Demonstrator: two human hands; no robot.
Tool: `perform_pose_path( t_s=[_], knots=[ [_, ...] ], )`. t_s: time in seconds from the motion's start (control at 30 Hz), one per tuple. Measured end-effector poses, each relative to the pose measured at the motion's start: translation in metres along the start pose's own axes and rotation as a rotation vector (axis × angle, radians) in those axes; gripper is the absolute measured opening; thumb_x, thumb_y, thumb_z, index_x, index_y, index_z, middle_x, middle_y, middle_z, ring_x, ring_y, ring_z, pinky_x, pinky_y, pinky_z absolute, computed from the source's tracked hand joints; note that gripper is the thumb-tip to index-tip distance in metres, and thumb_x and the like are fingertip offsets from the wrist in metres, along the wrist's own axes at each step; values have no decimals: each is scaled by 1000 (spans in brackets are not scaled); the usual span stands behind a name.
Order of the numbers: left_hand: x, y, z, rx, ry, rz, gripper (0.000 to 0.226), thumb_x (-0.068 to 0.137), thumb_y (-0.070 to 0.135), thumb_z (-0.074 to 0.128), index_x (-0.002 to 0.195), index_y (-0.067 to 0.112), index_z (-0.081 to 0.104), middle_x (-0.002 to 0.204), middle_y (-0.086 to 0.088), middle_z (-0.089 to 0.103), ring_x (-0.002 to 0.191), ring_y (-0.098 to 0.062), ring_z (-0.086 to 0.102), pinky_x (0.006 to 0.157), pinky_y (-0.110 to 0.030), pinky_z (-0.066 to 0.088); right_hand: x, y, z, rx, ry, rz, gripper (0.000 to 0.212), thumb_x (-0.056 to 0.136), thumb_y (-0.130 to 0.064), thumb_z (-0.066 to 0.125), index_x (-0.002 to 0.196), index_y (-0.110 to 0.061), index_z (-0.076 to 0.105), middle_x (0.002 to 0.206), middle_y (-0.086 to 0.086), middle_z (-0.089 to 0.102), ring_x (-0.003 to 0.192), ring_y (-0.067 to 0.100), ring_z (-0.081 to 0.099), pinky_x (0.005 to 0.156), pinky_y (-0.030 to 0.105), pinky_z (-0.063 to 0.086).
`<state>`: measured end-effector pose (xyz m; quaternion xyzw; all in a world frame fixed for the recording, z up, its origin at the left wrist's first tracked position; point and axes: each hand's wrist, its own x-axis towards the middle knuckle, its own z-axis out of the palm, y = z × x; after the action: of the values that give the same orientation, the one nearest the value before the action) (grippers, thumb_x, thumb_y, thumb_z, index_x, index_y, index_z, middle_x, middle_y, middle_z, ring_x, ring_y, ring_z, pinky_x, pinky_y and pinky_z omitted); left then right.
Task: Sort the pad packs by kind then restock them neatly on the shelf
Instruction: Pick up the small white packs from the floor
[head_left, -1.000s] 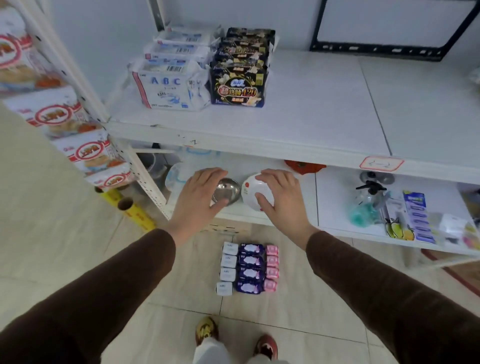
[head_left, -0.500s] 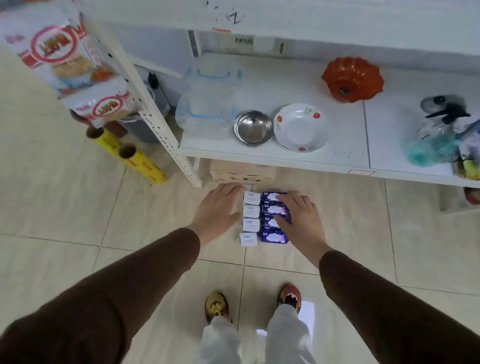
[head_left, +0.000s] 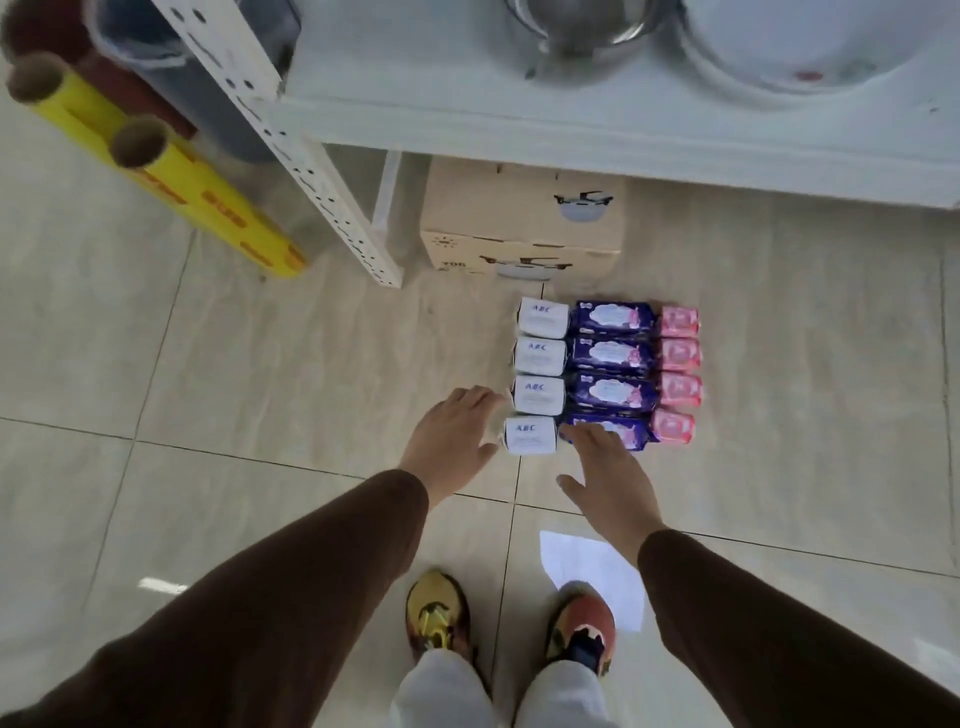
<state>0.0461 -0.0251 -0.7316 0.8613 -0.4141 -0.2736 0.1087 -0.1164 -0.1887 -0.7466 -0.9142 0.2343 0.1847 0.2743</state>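
Note:
Pad packs lie on the floor tiles in three neat columns: several white ABC packs (head_left: 540, 358) on the left, dark purple packs (head_left: 613, 356) in the middle, small pink packs (head_left: 678, 374) on the right. My left hand (head_left: 449, 441) is open, fingers spread, just left of the nearest white pack (head_left: 530, 436). My right hand (head_left: 608, 475) is open too; its fingertips reach the near end of the closest purple pack (head_left: 631, 432) and cover part of it. Neither hand holds anything.
A white shelf edge (head_left: 597, 140) juts out above the packs, with a steel bowl (head_left: 576, 26) and a white plate (head_left: 810, 41) on it. A cardboard box (head_left: 519, 218) sits under it. Yellow rolls (head_left: 208, 202) lean beside the perforated post (head_left: 306, 161). My shoes (head_left: 509, 623) stand close behind.
I have bent lower, so the packs look larger. Both hands have drawn back from the far packs to the nearest row.

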Motion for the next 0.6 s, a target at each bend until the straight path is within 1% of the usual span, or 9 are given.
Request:
perform_pose_path(
  t_s=[0.07, 0.17, 0.27, 0.37, 0.43, 0.53, 0.6],
  knots=[
    [16, -17, 31, 3, -10, -9, 59, 89, 25, 65, 143, 22, 41, 141, 8, 45, 127, -16, 43, 103, -32, 40, 17, 13, 33, -12, -38, 14, 66, 88, -28, 67, 146, -22, 38, 144, -4, 43, 127, 20, 42, 100, 36, 44],
    [39, -35, 71, 6, -8, -11, 60, 88, 23, 66, 142, 21, 41, 142, 7, 44, 126, -17, 44, 102, -34, 42, 44, 30, 72, -52, -38, 27, 69, 87, -26, 67, 148, -21, 34, 148, -3, 38, 129, 20, 40, 103, 35, 45],
    [64, -47, 101, 8, 5, 17, 63, 88, 21, 65, 145, 20, 38, 144, 6, 42, 126, -18, 43, 103, -35, 43, 70, 40, 101, -95, -14, 14, 69, 86, -20, 67, 147, -22, 35, 149, -4, 36, 130, 20, 38, 102, 34, 47],
    [90, -53, 126, 44, 24, 68, 65, 87, 18, 64, 146, 19, 37, 146, 5, 41, 127, -18, 42, 102, -35, 45, 89, 47, 124, -147, -1, -19, 71, 84, -15, 69, 147, -21, 37, 150, -2, 37, 132, 21, 38, 102, 35, 47],
    [105, -57, 138, 69, 46, 112, 64, 86, 17, 64, 145, 16, 40, 146, 2, 42, 127, -21, 42, 100, -36, 46, 96, 51, 138, -196, 8, -42, 70, 84, -13, 69, 146, -19, 39, 147, -1, 41, 130, 22, 40, 101, 35, 47],
    [123, -60, 152, 108, 68, 174, 58, 87, 13, 62, 142, 13, 45, 144, -3, 45, 124, -25, 45, 95, -38, 48, 100, 55, 154, -238, 53, -50, 70, 77, -13, 74, 141, -17, 45, 136, 1, 48, 121, 23, 46, 93, 34, 50],
    [133, -61, 158, 133, 64, 206, 59, 85, 8, 62, 141, 12, 46, 141, -3, 46, 121, -26, 47, 93, -40, 49, 101, 56, 160, -251, 86, -47, 68, 75, -14, 76, 138, -15, 49, 130, 4, 50, 116, 24, 47, 90, 35, 51]
  ],
)
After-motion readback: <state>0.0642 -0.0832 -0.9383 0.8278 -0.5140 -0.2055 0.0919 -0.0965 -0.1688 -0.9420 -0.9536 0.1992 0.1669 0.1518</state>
